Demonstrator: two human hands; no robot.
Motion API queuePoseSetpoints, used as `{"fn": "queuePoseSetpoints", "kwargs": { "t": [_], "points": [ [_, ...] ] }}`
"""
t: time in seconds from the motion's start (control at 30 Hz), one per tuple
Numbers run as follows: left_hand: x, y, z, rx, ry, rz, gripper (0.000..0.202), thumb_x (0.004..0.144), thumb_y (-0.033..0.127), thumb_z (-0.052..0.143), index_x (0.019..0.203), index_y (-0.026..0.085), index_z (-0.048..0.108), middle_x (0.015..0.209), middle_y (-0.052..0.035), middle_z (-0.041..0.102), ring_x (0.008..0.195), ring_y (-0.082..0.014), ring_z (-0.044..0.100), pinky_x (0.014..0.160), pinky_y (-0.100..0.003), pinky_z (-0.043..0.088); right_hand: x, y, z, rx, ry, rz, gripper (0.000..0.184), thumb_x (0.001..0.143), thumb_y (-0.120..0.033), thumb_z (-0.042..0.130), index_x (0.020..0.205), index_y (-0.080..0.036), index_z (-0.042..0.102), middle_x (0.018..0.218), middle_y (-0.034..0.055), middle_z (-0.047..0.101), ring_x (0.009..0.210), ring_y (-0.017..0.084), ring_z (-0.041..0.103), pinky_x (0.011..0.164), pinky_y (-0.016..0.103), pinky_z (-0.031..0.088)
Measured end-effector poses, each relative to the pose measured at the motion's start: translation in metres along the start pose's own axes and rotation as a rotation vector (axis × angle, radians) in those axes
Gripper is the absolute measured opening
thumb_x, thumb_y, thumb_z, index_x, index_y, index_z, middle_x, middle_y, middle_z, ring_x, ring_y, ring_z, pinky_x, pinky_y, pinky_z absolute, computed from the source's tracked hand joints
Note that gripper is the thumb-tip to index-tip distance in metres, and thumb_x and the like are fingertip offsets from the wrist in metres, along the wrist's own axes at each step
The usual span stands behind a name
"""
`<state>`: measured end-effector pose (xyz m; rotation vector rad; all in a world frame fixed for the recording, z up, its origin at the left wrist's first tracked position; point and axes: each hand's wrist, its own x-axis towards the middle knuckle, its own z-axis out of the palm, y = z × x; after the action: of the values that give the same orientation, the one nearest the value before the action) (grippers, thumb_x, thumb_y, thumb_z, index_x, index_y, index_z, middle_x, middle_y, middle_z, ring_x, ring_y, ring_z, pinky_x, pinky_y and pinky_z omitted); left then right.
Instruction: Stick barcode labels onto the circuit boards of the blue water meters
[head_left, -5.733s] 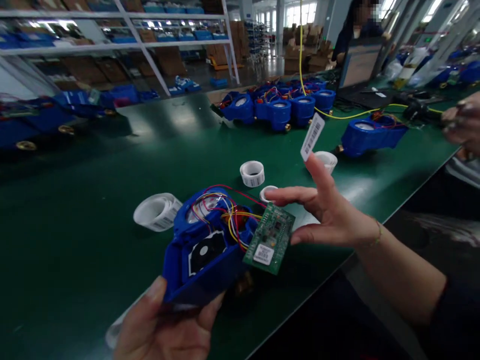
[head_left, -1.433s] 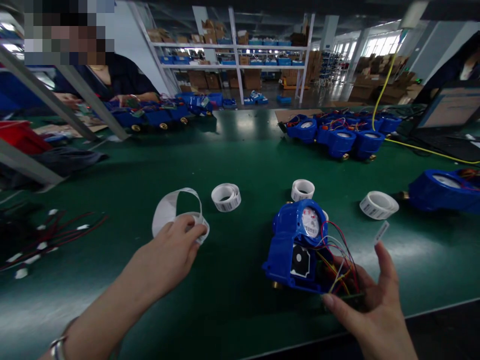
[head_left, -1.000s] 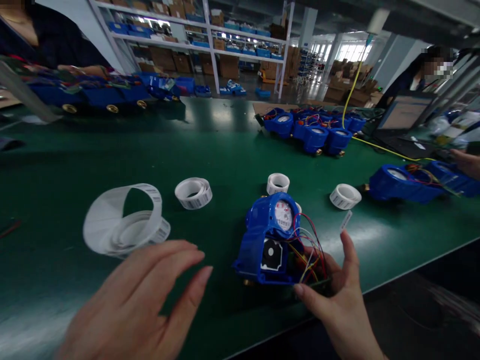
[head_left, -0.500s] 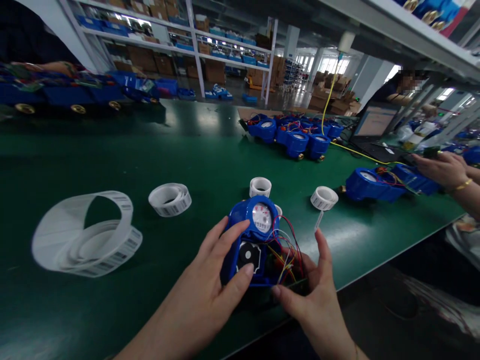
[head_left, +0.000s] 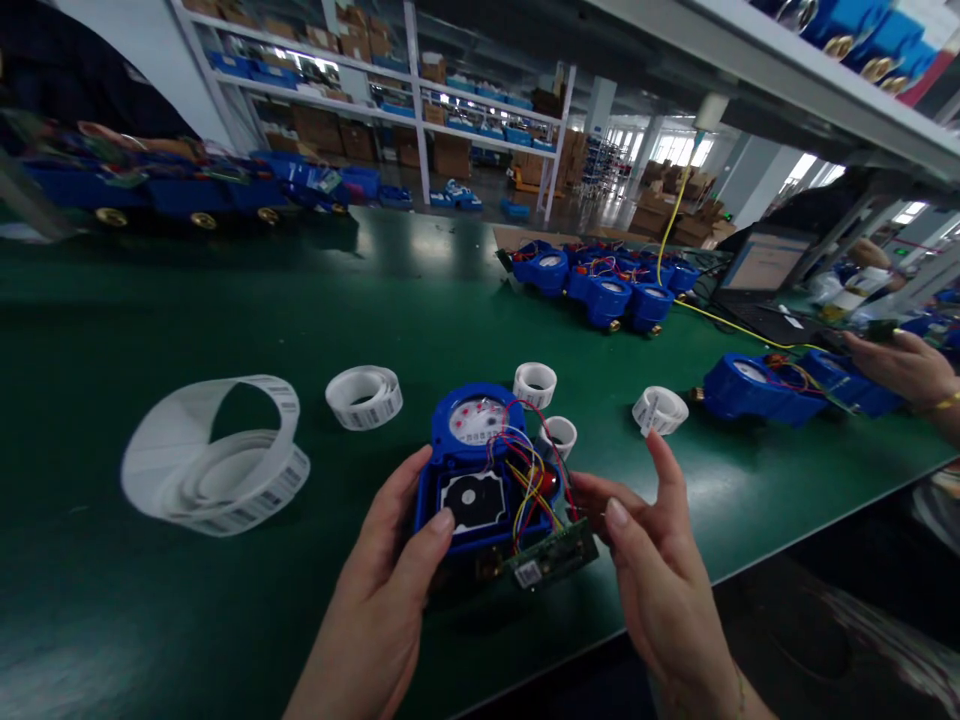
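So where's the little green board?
Low in the middle of the head view: the board sits at the bottom right corner of the meter, joined by wires, between the left hand and the right hand.

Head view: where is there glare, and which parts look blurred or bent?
Head view: light glares off the green table at the far middle; the meter in the left hand is sharp; the loose label roll at left is soft; the wide lens leans the shelf posts.
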<state>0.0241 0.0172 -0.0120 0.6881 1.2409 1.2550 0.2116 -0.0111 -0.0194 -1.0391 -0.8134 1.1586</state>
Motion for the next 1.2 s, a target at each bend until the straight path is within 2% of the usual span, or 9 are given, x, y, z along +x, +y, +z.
{"fn": "queuePoseSetpoints", "kwargs": {
  "t": [0.23, 0.3, 0.4, 0.47, 0.57, 0.67, 0.77, 0.97, 1.2],
  "points": [
    [0.0, -0.005, -0.01, 0.244, -0.027, 0.09, 0.056, 0.086, 0.053, 0.062, 0.138, 0.048, 0.043, 0.152, 0.0035, 0.044, 0.139, -0.0304, 0.041, 0.112, -0.054, 0.04, -0.019, 0.024, -0.01, 0.011, 0.121, -0.006, 0.071, 0.091, -0.033, 0.064, 0.149, -0.034, 0.022, 0.099, 0.002, 0.076, 0.089, 0.017, 0.07, 0.085, 0.036, 0.052],
    [0.004, -0.003, -0.017, 0.435, -0.069, 0.256, 0.057, 0.09, 0.05, 0.057, 0.143, 0.05, 0.034, 0.158, 0.0045, 0.034, 0.143, -0.0306, 0.035, 0.113, -0.058, 0.038, -0.026, 0.03, -0.013, 0.009, 0.121, 0.013, 0.073, 0.09, -0.032, 0.066, 0.149, -0.034, 0.022, 0.098, 0.0016, 0.076, 0.086, 0.017, 0.07, 0.084, 0.035, 0.053],
    [0.009, 0.008, -0.025, 0.793, -0.19, 0.67, 0.056, 0.095, 0.036, 0.052, 0.145, 0.048, 0.03, 0.163, 0.0056, 0.021, 0.147, -0.0293, 0.026, 0.118, -0.058, 0.029, -0.033, 0.035, -0.015, 0.02, 0.107, 0.022, 0.076, 0.09, -0.029, 0.068, 0.148, -0.035, 0.02, 0.096, -0.0001, 0.076, 0.084, 0.015, 0.069, 0.08, 0.031, 0.053],
    [0.011, 0.019, -0.025, 1.003, -0.265, 0.915, 0.056, 0.096, 0.025, 0.052, 0.145, 0.043, 0.033, 0.158, 0.0034, 0.03, 0.142, -0.0265, 0.03, 0.118, -0.052, 0.03, -0.034, 0.036, -0.015, 0.009, 0.107, -0.007, 0.076, 0.089, -0.027, 0.068, 0.148, -0.036, 0.021, 0.094, -0.0016, 0.076, 0.083, 0.013, 0.069, 0.079, 0.028, 0.053],
    [0.012, 0.037, -0.021, 1.13, -0.39, 1.117, 0.054, 0.093, 0.009, 0.051, 0.139, 0.037, 0.041, 0.135, 0.002, 0.05, 0.123, -0.0182, 0.042, 0.108, -0.035, 0.039, -0.03, 0.032, -0.015, -0.036, 0.117, -0.072, 0.073, 0.09, -0.023, 0.067, 0.147, -0.037, 0.022, 0.093, -0.0027, 0.075, 0.084, 0.011, 0.069, 0.08, 0.026, 0.052],
    [0.014, 0.049, -0.014, 1.136, -0.6, 1.132, 0.055, 0.093, 0.0, 0.043, 0.135, 0.034, 0.045, 0.125, 0.0021, 0.053, 0.114, -0.0129, 0.045, 0.1, -0.024, 0.042, -0.024, 0.02, -0.013, -0.083, 0.099, -0.161, 0.073, 0.091, -0.019, 0.064, 0.148, -0.038, 0.022, 0.093, -0.0031, 0.075, 0.084, 0.01, 0.068, 0.08, 0.024, 0.052],
    [0.015, 0.055, -0.009, 1.157, -0.694, 1.084, 0.06, 0.092, -0.003, 0.039, 0.137, 0.037, 0.043, 0.129, 0.002, 0.05, 0.116, -0.0114, 0.047, 0.101, -0.023, 0.044, -0.017, 0.002, -0.011, -0.134, 0.043, -0.221, 0.074, 0.092, -0.017, 0.061, 0.149, -0.04, 0.02, 0.095, -0.0025, 0.074, 0.085, 0.01, 0.067, 0.077, 0.023, 0.052],
    [0.012, 0.061, -0.012, 1.206, -0.826, 1.07, 0.07, 0.089, 0.003, 0.042, 0.149, 0.037, 0.027, 0.15, -0.0008, 0.04, 0.134, -0.0175, 0.043, 0.11, -0.033, 0.045, 0.001, -0.027, -0.005, -0.173, -0.16, -0.244, 0.084, 0.092, -0.012, 0.059, 0.15, -0.048, 0.009, 0.101, -0.0014, 0.07, 0.082, 0.011, 0.065, 0.064, 0.021, 0.052],
    [0.023, 0.075, -0.002, 1.256, -1.031, 0.981, 0.089, 0.084, 0.014, 0.063, 0.153, 0.043, 0.014, 0.156, 0.0024, 0.041, 0.138, -0.0218, 0.044, 0.111, -0.041, 0.044, 0.019, -0.037, -0.003, -0.174, -0.37, -0.367, 0.094, 0.089, -0.008, 0.061, 0.148, -0.056, 0.006, 0.126, 0.0017, 0.055, 0.112, 0.018, 0.059, 0.077, 0.029, 0.056]
  ]
}}
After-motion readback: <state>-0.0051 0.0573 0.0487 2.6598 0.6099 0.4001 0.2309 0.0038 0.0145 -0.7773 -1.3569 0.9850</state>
